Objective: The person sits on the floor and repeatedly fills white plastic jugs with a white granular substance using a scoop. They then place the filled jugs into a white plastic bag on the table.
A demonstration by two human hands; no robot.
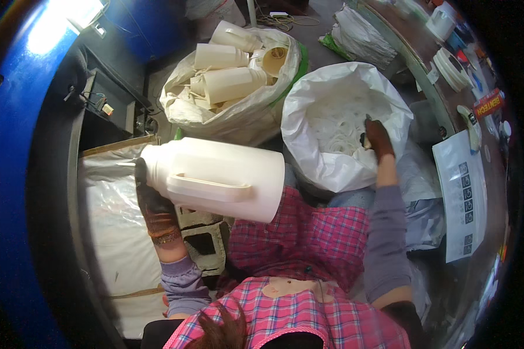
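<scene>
My left hand (153, 198), in a dark glove, grips a large white plastic jug body (227, 161) by its threaded neck. The jug lies on its side across my lap, with its loop handle facing up and its wide base to the right. A thin pale strip of plastic (125, 164) sticks out by the neck. Over an opened white sack (305, 144), my right hand (379, 138), in a brown glove, is closed on a small hand tool (365, 140), apparently a knife. Curled white plastic trimmings (340, 126) fill the sack below that hand.
Behind the jug, a woven sack (227, 124) holds several cream plastic jug bodies (236, 83). Concrete blocks (207, 248) stand by my left knee. A wrapped carton (113, 244) lies left, beside a blue machine panel (8, 174). A cluttered bench (454, 113) runs along the right.
</scene>
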